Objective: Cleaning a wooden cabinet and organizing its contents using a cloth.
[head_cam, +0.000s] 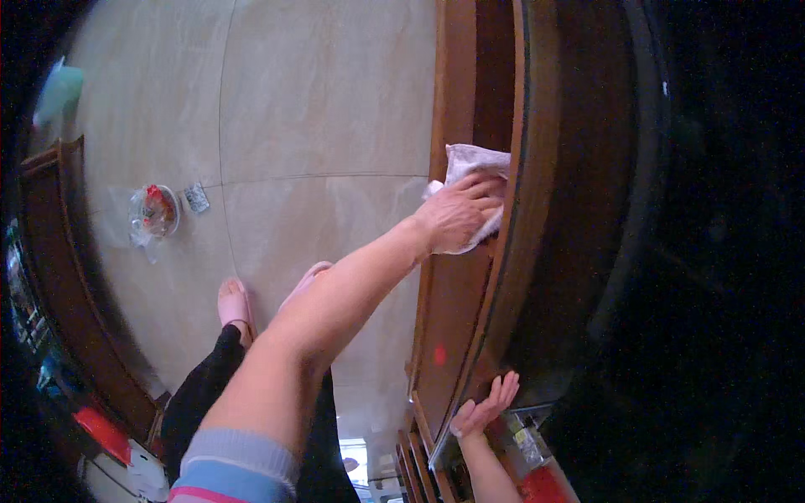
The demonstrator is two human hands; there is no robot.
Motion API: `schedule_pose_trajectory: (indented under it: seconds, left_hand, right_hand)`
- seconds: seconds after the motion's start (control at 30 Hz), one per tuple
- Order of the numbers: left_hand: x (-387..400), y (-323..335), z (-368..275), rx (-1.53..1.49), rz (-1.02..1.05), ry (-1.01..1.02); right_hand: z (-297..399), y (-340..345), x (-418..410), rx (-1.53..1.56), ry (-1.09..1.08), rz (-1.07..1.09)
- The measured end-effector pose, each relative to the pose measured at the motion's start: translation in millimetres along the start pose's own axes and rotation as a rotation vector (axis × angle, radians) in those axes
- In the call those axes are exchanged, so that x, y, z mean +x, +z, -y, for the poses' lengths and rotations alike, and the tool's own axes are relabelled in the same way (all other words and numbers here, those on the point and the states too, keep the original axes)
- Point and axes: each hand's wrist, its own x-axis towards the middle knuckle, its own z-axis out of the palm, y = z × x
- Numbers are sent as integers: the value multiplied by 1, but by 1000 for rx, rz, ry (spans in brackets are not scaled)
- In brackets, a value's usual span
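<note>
My left hand (462, 207) presses a white cloth (468, 160) onto a brown wooden cabinet (456, 94), inside a narrow recess beside its raised edge. Its fingers are partly sunk in the cloth folds. At the lower right, my right hand (487, 405) rests by the edge of the dark, glossy top, fingers extended and apart, with nothing in it. Whether the palm bears on that edge, I cannot tell.
Pale floor tiles (327, 94) lie to the left, with a round container (165, 210) in clear plastic and a small patterned packet (197, 197). Pink slippers (234, 302) are on my feet. Dark wooden furniture (53, 232) stands far left; slatted wood (418, 465) is at the bottom.
</note>
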Motion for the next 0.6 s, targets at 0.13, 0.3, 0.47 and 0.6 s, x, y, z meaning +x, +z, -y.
schedule_pose_trajectory:
  seconds: [0.13,0.3,0.47,0.6]
  left_hand:
    - [42,34,-4,309,377,226]
    - [59,99,-32,549,376,224]
    - [58,124,-71,649,268,144]
    - [48,92,-62,287,268,251]
  right_hand:
    - [-22,-1,-23,-36,16,-38]
    - [-45,-6,-60,-94,27,3]
    - [-48,-5,-82,-61,58,-28]
    - [-58,-14,-105,-89,113,-45]
